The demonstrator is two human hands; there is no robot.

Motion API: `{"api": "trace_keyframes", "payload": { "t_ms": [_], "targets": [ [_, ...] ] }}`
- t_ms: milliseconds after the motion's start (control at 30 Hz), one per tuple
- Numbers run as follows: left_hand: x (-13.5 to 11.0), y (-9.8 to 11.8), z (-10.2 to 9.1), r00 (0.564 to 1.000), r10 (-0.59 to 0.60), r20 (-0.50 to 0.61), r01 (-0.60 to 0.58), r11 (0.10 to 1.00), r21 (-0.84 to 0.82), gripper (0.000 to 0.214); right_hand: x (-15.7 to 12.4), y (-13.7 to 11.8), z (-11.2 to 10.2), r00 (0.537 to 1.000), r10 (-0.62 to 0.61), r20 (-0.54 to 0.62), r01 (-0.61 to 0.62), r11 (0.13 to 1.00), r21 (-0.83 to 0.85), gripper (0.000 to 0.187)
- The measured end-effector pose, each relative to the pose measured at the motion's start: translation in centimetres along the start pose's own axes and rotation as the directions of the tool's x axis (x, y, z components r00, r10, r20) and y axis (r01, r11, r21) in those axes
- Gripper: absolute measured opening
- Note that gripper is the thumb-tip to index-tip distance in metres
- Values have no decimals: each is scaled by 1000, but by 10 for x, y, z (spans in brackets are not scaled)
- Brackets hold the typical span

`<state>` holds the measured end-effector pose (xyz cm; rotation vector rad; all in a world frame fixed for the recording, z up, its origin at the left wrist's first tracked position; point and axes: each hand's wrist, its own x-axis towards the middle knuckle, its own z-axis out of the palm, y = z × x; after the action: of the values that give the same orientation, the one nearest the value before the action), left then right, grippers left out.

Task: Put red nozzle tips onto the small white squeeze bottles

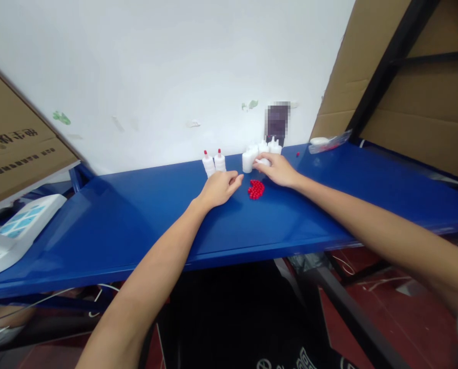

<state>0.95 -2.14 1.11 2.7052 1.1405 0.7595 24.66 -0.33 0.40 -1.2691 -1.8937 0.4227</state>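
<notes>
My right hand reaches to a cluster of small white bottles at the back of the blue shelf and closes its fingers on one white bottle. My left hand rests on the shelf with its fingers curled, just below two white bottles with red caps. Whether it holds anything is hidden. A small heap of loose red caps lies between the two hands.
A white wall stands right behind the bottles. Cardboard boxes lean at the left, more cardboard and a black frame at the right. A white device with blue keys sits at the left end. A clear bag lies at the back right.
</notes>
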Motion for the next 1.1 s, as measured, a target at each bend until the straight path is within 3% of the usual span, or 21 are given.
{"api": "trace_keyframes", "payload": {
  "t_ms": [133, 300, 467, 733, 967, 1100],
  "targets": [
    [0, 13, -3, 983, 44, -178, -45, 999, -3, 44, -6, -13, -5, 984, -169, -55, 166, 985, -56, 37],
    [-1, 21, -1, 952, 134, -276, -133, 991, 23, 42, -15, -37, -3, 925, -377, 50, 380, 921, -85, 23],
    [-2, 19, -1, 930, 175, -323, -158, 984, 80, 44, -23, -53, 2, 897, -432, 92, 442, 875, -197, 14],
    [-3, 20, -4, 947, 199, -253, -155, 971, 185, 45, -27, -57, -1, 892, -433, 132, 450, 878, -162, 17],
    [-3, 21, -5, 960, 225, -166, -187, 958, 218, 42, -26, -50, -6, 831, -503, 240, 527, 848, -48, 31],
    [-3, 21, -6, 960, 271, -71, -247, 939, 238, 37, -27, -54, -7, 888, -396, 235, 434, 890, -138, 40]
  ]
}}
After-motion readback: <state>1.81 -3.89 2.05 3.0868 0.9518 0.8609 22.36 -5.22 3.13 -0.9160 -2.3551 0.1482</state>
